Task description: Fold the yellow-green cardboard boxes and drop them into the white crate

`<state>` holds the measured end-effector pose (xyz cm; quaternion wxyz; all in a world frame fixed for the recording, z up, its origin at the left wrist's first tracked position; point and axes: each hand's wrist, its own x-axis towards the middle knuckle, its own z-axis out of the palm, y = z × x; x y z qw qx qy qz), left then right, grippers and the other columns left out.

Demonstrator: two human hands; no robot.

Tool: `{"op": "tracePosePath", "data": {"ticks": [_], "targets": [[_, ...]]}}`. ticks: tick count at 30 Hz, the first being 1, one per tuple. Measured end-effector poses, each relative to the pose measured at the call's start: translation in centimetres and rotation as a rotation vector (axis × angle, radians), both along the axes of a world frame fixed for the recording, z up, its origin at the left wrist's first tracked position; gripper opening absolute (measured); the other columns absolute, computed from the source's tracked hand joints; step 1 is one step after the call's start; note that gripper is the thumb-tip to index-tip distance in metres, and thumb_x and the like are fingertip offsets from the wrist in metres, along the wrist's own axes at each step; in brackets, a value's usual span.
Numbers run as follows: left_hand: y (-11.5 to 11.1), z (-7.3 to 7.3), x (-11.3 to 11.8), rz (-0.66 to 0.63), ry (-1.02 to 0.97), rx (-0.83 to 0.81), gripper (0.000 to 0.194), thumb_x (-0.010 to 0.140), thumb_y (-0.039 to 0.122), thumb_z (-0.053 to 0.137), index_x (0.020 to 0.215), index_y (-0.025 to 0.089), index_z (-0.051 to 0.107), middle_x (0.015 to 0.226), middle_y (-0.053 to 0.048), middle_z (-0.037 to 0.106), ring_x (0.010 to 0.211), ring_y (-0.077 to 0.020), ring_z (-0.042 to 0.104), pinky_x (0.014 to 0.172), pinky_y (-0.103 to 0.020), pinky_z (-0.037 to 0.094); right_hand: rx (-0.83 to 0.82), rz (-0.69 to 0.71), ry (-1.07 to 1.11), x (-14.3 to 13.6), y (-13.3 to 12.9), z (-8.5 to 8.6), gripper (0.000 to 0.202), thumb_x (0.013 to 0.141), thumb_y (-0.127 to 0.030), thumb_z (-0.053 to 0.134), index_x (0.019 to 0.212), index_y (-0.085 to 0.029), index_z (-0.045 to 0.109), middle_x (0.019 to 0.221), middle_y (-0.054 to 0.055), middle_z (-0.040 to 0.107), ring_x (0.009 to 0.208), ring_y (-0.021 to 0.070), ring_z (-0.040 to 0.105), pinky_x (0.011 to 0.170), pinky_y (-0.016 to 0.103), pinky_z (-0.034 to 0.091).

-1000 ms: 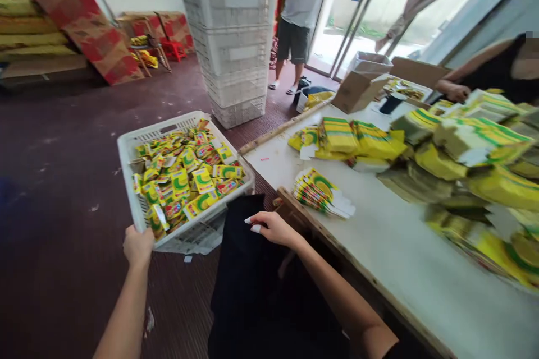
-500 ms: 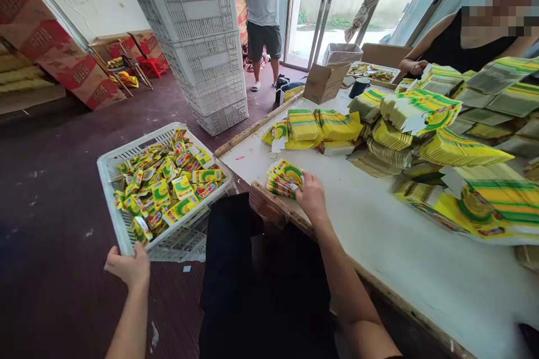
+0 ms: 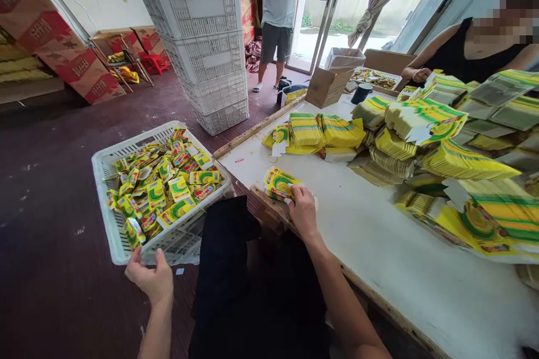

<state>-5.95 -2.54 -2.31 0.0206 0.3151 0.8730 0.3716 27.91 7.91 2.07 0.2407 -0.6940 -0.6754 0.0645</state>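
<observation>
Though open-topped, basket (image 3: pixel 104 202) full of packets (image 3: pixel 179 188)

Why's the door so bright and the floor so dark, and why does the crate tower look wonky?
Head view: daylight nearly whitens the ground beyond the glass door, while the dark floor at lower left gets little light; head view again: the crate tower leans, probably from a tilted wide lens, and blocky squares cover the seated person's head.
</observation>
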Motion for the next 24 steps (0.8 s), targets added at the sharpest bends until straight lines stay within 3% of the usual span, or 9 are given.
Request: {"op": "tracePosePath", "data": {"ticks": [7, 13, 19, 22, 24], "targets": [[0.3, -0.7, 5.0, -0.169, -0.448, 0.370, 0.044, 0.071, 0.049, 0.058, 0.101, 0.017, 0.057, 0.111, -0.013, 0.063, 0.104, -0.0279, 0.061, 0.094, -0.044, 0.049, 0.265, -0.004, 0.174, 0.2, 0.4, -1.6, 0.045, 0.065, -0.003, 0.049, 0.108, -0.019, 0.052, 0.098, 0.009, 0.059, 0.093, 0.0255, 0.054, 0.081, 0.040, 0.046], [-0.5, -0.2, 8.1, -0.420, -0.734, 0.347, 0.049, 0.060, 0.061, 0.071, 0.084, 0.019, 0.066, 0.081, -0.006, 0.070, 0.076, -0.0229, 0.067, 0.077, -0.039, 0.056, 0.456, -0.026, 0.404, 0.3, 0.1, -0.9, 0.043, 0.067, -0.009, 0.048, 0.107, -0.020, 0.047, 0.085, 0.002, 0.054, 0.077, 0.0208, 0.055, 0.070, 0.037, 0.049], [-0.4, 1.4, 11.1, -0.750, -0.945, 0.268, 0.047, 0.062, 0.061, 0.073, 0.083, 0.019, 0.069, 0.077, -0.008, 0.072, 0.076, -0.0235, 0.069, 0.073, -0.036, 0.057, 0.323, 0.105, 0.669, -1.5, -3.2, 1.2, 0.047, 0.067, -0.015, 0.060, 0.112, -0.021, 0.046, 0.081, 0.000, 0.056, 0.069, 0.0180, 0.056, 0.064, 0.032, 0.051], [0.3, 1.9, 12.9, -0.880, -1.080, 0.342, 0.058, 0.058, 0.062, 0.076, 0.096, 0.018, 0.069, 0.094, -0.012, 0.073, 0.088, -0.0280, 0.069, 0.076, -0.038, 0.057, 0.178, 0.247, 0.775, -3.5, -5.9, 1.4, 0.052, 0.066, -0.012, 0.063, 0.115, -0.022, 0.048, 0.084, 0.001, 0.058, 0.069, 0.0169, 0.057, 0.064, 0.031, 0.051], [0.6, 2.2, 14.0, -0.900, -1.178, 0.445, 0.068, 0.053, 0.065, 0.077, 0.101, 0.018, 0.068, 0.101, -0.014, 0.072, 0.096, -0.0321, 0.067, 0.081, -0.041, 0.056, 0.063, 0.357, 0.836, -5.1, -7.8, 1.0, 0.059, 0.064, -0.008, 0.060, 0.119, -0.023, 0.048, 0.086, 0.000, 0.059, 0.068, 0.0158, 0.057, 0.062, 0.028, 0.051]]}}
